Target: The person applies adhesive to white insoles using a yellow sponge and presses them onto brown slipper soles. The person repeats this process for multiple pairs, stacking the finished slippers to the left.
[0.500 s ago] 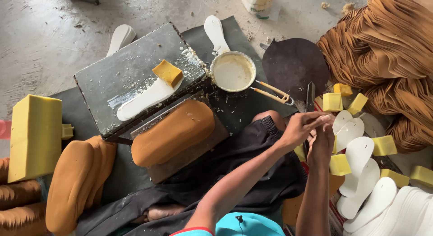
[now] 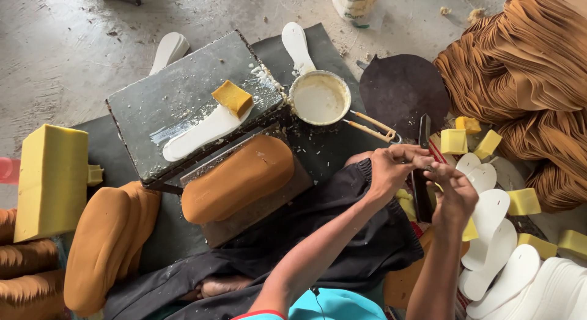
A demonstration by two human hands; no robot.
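Nearest the camera, a turquoise garment and dark trousers are seen, with both forearms reaching out to the right. The left hand (image 2: 391, 170) and the right hand (image 2: 451, 194) are brought together just above a dark flat blade-like tool (image 2: 422, 185) lying upright in the scene beside a row of white foam insole cut-outs (image 2: 492, 219). Something small is pinched between the fingertips of both hands; what it is cannot be made out, though a small yellow foam piece (image 2: 469, 231) shows just under the right hand. Both grips are nearly closed, fingers curled in a fine pinch, the palms empty. It is judged that the small piece could be dropped among the scattered yellow foam cubes (image 2: 454, 141) if the pinch slackens, or a finger caught on the tool edge so near below. To the left, tan leather-covered pads (image 2: 235, 176) are stacked, with a large yellow foam block (image 2: 52, 179) at the near left. Farther off, a grey metal slab surface (image 2: 177, 94) carries a white insole and a yellow sponge (image 2: 232, 98), smeared with glue. Beside it stands a round metal pan of white glue (image 2: 319, 99), and a heap of brown leather pieces (image 2: 526, 63) fills the far right.
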